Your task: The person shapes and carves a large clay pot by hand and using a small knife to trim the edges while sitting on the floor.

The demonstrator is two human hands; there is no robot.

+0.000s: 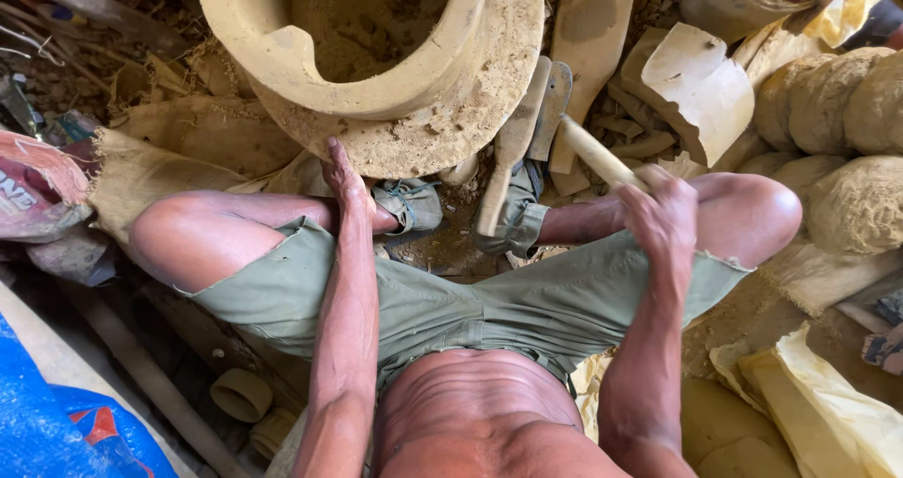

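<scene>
A blue plastic sack (47, 422) lies far below-left of the clay stove (376, 55), a reddish printed bag (33, 191) left of it. The left hand (346, 184), fingers open, touches the stove's base. The right hand (663, 219) grips a wooden stick (597, 155), right of the stove.

We saw a dirt floor (451, 243), crumbly and strewn with clay scraps. On it sat a thick round clay base (470, 111) carrying a pale clay vessel (376, 64) with a notch cut in its wall. Beside that base lay flat wooden paddles (527, 130) — one long, others shorter. To one side lumps of raw clay (837, 149) were heaped together; on the other, burlap sacking (160, 172) was spread over the ground. A blue plastic sheet (47, 422) and small clay rings (241, 395) lay nearer us — yellow plastic (837, 412) lay opposite.
</scene>
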